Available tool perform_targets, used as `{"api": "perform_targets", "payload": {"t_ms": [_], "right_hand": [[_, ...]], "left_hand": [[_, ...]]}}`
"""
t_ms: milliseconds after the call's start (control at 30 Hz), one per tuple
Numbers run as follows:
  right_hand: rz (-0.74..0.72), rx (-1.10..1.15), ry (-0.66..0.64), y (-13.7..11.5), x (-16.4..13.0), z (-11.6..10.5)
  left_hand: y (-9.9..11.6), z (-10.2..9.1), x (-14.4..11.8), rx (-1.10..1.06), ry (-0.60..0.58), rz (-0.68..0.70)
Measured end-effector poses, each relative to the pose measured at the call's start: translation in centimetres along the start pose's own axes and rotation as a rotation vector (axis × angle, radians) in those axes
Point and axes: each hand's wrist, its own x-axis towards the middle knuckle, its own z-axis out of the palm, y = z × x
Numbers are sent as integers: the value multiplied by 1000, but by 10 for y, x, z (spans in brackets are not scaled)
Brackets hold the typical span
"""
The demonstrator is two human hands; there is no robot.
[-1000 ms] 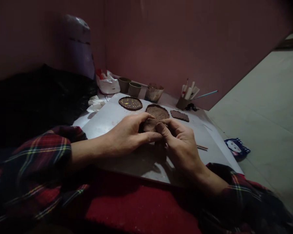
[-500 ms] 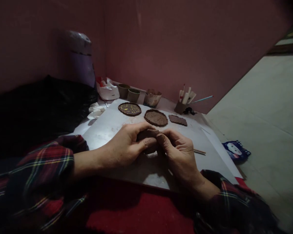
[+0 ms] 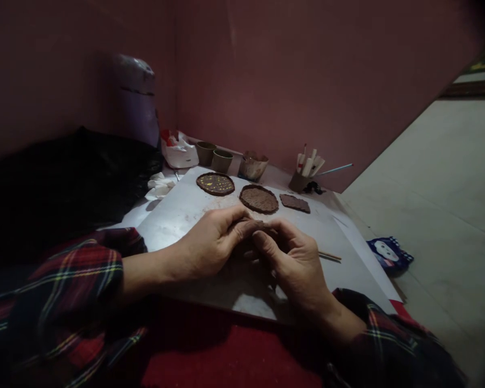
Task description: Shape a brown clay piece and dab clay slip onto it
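Between my two hands is a piece of brown clay (image 3: 254, 222), mostly covered by my fingers. My left hand (image 3: 216, 237) is closed around it, thumb lying along the top. My right hand (image 3: 293, 253) pinches at the clay's right end with thumb and forefinger; its other fingers are partly hidden. Just beyond the hands, a round brown clay disc (image 3: 258, 199) with a raised rim lies on the pale board (image 3: 173, 221). Left of it is a similar disc with yellow specks (image 3: 215, 184). A small rectangular clay slab (image 3: 295, 203) lies to the right.
Thin sticks (image 3: 330, 256) lie beside my right hand. Along the wall stand two cups (image 3: 222, 160), a smeared glass bowl (image 3: 253, 166) and a holder with tools (image 3: 299, 182). Black plastic (image 3: 64, 183) and a purple container (image 3: 137, 113) are at left. A dark blue packet (image 3: 389, 253) lies at right.
Both hands stay together around the clay. The clay has turned, so less of it shows, and my right thumb has shifted slightly left and down.
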Motion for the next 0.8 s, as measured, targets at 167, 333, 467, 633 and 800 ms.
{"api": "perform_targets", "payload": {"t_ms": [167,333,467,633,800], "right_hand": [[1,-55,4,-2,-4,2],[5,3,34,0,-1,2],[-11,0,88,-1,3,2],[-28,-27,94,-1,4,0],[-71,-67,61,2,4,-1]], "left_hand": [[-4,1,-1,37,-13,6],[-3,-2,1,-92,-39,-16],[-4,0,1,-199,-40,-99],[-6,2,0,-252,-61,-143],[-9,1,1,-211,-18,-101]]}}
